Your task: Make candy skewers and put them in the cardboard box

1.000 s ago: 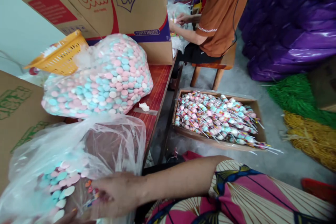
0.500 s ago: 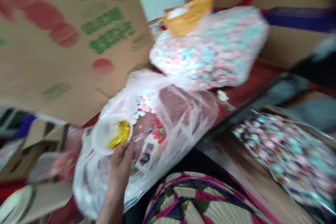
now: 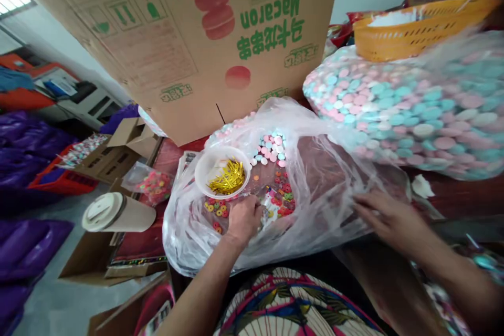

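My left hand (image 3: 244,219) is closed, its fingers curled down over the loose ring candies (image 3: 284,189); what it holds, if anything, is hidden. Just above it, a white round bowl (image 3: 202,170) contains gold twist ties (image 3: 230,177). Pink, white and blue tablet candies (image 3: 271,148) lie in a small heap behind. A clear plastic bag (image 3: 326,205) spreads around all of these. Over the bag's right side is my right hand (image 3: 388,218), slightly blurred, with its fingers stretched out near or against the plastic.
A large cardboard box (image 3: 157,63) stands behind. At the right, a yellow basket (image 3: 417,34) rests on a big bag of tablet candies (image 3: 413,115). A lidded paper cup (image 3: 129,213) and a bag of ring candies (image 3: 151,182) are at the left.
The view has swung left. My left hand has moved from the bowl's rim to the candies right of and below it. My right hand has come into view over the plastic bag.
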Tool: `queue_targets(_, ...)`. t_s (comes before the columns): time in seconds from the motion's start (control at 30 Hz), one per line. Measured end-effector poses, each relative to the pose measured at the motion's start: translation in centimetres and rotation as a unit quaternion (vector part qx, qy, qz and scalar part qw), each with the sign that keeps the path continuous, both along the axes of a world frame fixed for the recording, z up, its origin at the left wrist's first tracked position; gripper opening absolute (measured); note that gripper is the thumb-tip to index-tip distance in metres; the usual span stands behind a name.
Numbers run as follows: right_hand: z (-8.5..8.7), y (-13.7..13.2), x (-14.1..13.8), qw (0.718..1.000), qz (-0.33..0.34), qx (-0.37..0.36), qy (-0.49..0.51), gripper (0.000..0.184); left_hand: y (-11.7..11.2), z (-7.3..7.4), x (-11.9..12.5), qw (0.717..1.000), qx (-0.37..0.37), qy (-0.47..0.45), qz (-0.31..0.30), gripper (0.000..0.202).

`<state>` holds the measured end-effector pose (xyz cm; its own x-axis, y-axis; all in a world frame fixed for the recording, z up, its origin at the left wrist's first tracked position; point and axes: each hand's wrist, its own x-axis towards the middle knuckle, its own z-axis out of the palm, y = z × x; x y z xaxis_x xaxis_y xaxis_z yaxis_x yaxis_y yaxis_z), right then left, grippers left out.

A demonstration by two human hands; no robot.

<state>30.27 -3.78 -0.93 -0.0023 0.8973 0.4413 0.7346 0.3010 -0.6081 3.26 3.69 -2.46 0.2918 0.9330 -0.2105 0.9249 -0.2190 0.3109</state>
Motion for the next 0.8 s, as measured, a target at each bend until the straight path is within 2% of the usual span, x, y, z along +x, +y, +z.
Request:
queue_targets(0.07,-0.2,3.0,-1.8,0.998,0.062,-0.016,-0.025,0.024,-0.2,0.2,-0.7,0.999,0.015,-0.01,-0.03,0.021)
queue_targets(0.17,-0.4,6.8,-5.8,0.989,0.135,-0.047,-0.027,0.031,-1.0,0.8,-1.5,0.988,0.123,-0.042,-0.083,0.024)
queue_targets(0.2,-0.5,7.6,-6.8,0.984,0.167,-0.06,-0.02,0.035,-1.3,1.1,-1.6,0.98,0.163,-0.065,-0.096,0.024)
queue_targets(0.27,-0.7,8.1,-8.2,0.97,0.225,-0.092,0.008,0.025,-1.5,1.5,-1.9,0.967,0.193,-0.12,-0.115,0.024)
queue_targets(0.3,-0.9,8.0,-8.7,0.964,0.242,-0.106,0.025,0.017,-1.4,1.7,-1.9,0.966,0.183,-0.138,-0.118,0.023)
queue_targets(0.33,-1.1,7.8,-9.0,0.961,0.248,-0.116,0.042,0.017,-1.3,1.9,-1.8,0.969,0.165,-0.145,-0.115,0.021)
queue_targets(0.43,-1.5,6.9,-9.5,0.962,0.222,-0.142,0.076,0.022,-1.0,2.3,-1.1,0.981,0.091,-0.151,-0.077,0.024)
queue_targets(0.5,-1.4,6.4,-9.6,0.959,0.206,-0.174,0.087,0.024,-1.0,2.3,-0.7,0.98,0.028,-0.196,-0.033,0.018)
queue_targets(0.57,-1.0,6.1,-9.5,0.95,0.202,-0.217,0.104,0.023,-1.0,2.1,-0.5,0.963,-0.025,-0.269,0.009,0.005)
queue_targets(0.63,-0.3,6.0,-9.2,0.932,0.226,-0.252,0.129,0.017,-1.1,2.1,-0.8,0.939,-0.063,-0.338,0.022,0.012)
queue_targets(0.73,0.5,5.9,-9.4,0.912,0.276,-0.266,0.143,0.011,-1.0,2.5,-1.8,0.905,-0.119,-0.408,-0.022,0.014)
queue_targets(0.8,0.6,5.8,-10.0,0.916,0.266,-0.266,0.14,0.015,-1.0,3.0,-2.5,0.897,-0.133,-0.42,-0.036,0.018)
